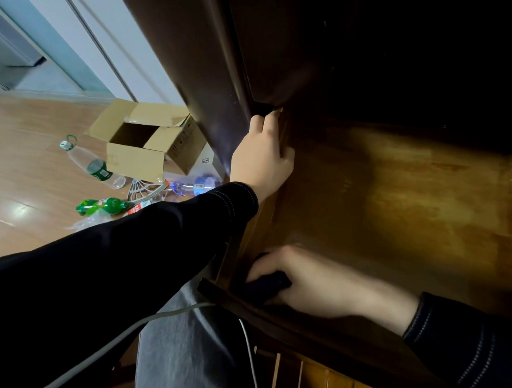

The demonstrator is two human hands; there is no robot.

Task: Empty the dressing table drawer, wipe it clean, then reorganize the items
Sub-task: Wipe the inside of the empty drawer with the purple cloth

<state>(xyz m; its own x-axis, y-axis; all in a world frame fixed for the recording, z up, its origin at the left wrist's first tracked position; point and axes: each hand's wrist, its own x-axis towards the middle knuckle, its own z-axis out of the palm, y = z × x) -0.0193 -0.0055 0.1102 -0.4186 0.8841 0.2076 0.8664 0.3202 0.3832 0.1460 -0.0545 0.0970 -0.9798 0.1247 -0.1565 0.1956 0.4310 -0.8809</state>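
Note:
The wooden drawer (410, 200) stands pulled out below the dark dressing table top (196, 59), its bare bottom showing. My left hand (262, 156) grips the drawer's left side wall near the table edge. My right hand (298, 277) lies in the near left corner of the drawer, pressed down on a dark cloth (270, 284). No other items show inside the drawer; its far part is in deep shadow.
On the wooden floor to the left lie an open cardboard box (142, 142), a clear bottle (92, 163), a green bottle (101, 206), a purple-tinted bottle (196, 185) and a white wire rack. A grey cable (143, 321) crosses my lap.

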